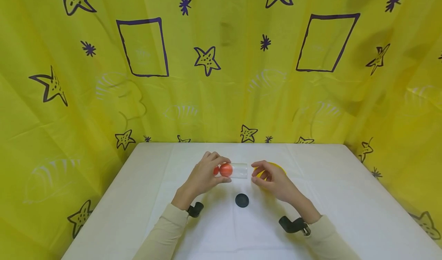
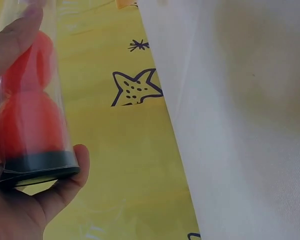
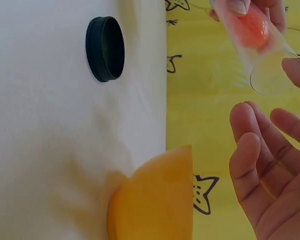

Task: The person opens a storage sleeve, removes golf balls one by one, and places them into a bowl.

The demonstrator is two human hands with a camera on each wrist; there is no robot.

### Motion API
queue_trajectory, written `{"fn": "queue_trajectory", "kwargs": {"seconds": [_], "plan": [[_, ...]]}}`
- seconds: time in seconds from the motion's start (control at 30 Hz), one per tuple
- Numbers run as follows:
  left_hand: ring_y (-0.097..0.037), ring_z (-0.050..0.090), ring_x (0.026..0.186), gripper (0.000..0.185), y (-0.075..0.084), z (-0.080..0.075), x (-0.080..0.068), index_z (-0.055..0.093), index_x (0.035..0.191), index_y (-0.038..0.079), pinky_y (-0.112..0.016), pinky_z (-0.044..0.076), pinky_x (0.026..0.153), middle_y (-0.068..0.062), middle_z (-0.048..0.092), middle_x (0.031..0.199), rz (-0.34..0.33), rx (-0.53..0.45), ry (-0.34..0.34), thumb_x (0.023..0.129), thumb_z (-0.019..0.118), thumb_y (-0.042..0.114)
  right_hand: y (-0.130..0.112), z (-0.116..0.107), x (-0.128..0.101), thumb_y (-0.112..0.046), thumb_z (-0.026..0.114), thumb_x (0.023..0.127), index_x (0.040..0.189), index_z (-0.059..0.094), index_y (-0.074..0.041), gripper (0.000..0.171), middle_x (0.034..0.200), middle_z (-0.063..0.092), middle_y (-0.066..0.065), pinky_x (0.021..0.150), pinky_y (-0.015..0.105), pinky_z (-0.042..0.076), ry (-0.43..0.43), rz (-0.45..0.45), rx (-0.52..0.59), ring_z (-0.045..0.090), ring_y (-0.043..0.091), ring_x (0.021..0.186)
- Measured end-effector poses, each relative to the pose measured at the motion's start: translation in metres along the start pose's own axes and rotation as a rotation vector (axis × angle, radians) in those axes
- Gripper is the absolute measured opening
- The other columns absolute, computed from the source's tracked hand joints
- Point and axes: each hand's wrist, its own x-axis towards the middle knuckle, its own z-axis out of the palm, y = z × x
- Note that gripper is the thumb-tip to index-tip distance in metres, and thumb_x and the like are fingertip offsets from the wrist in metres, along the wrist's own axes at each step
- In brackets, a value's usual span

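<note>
My left hand (image 1: 207,173) grips a clear plastic tube (image 1: 238,170) held sideways above the white table (image 1: 345,198). Two red balls (image 1: 225,170) sit inside it, pressed toward a black cap (image 2: 37,164) at the closed end. The tube's other end (image 3: 270,75) is uncovered and points at my right hand (image 1: 267,177). That hand hovers just beside the mouth, fingers (image 3: 255,155) loosely curled, holding nothing. A loose black lid (image 1: 242,200) lies on the table in front of both hands.
A yellow disc-shaped object (image 1: 276,167) lies on the table under and behind my right hand. Yellow cloth with purple stars and rectangles (image 1: 221,60) hangs round the table on three sides.
</note>
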Motion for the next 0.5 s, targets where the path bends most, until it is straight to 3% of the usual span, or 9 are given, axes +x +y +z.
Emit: {"fn": "queue_trajectory", "kwargs": {"seconds": [0.2, 0.5], "plan": [[-0.014, 0.048, 0.099, 0.049, 0.002, 0.000, 0.000, 0.072, 0.119, 0.019, -0.029, 0.051, 0.081, 0.001, 0.064, 0.106, 0.011, 0.006, -0.007, 0.076, 0.092, 0.031, -0.001, 0.006, -0.001, -0.023, 0.073, 0.095, 0.134, 0.058, -0.006, 0.044, 0.110, 0.071, 0.007, 0.066, 0.023, 0.052, -0.035, 0.038, 0.010, 0.062, 0.014, 0.083], [-0.014, 0.049, 0.101, 0.046, 0.003, 0.000, 0.000, 0.074, 0.117, 0.019, -0.030, 0.052, 0.080, 0.001, 0.064, 0.107, 0.010, 0.000, -0.003, 0.076, 0.092, 0.028, 0.001, 0.012, -0.001, -0.022, 0.072, 0.096, 0.133, 0.059, -0.004, 0.044, 0.113, 0.072, 0.008, 0.071, 0.024, 0.053, -0.057, 0.042, 0.006, 0.061, 0.016, 0.085]]}}
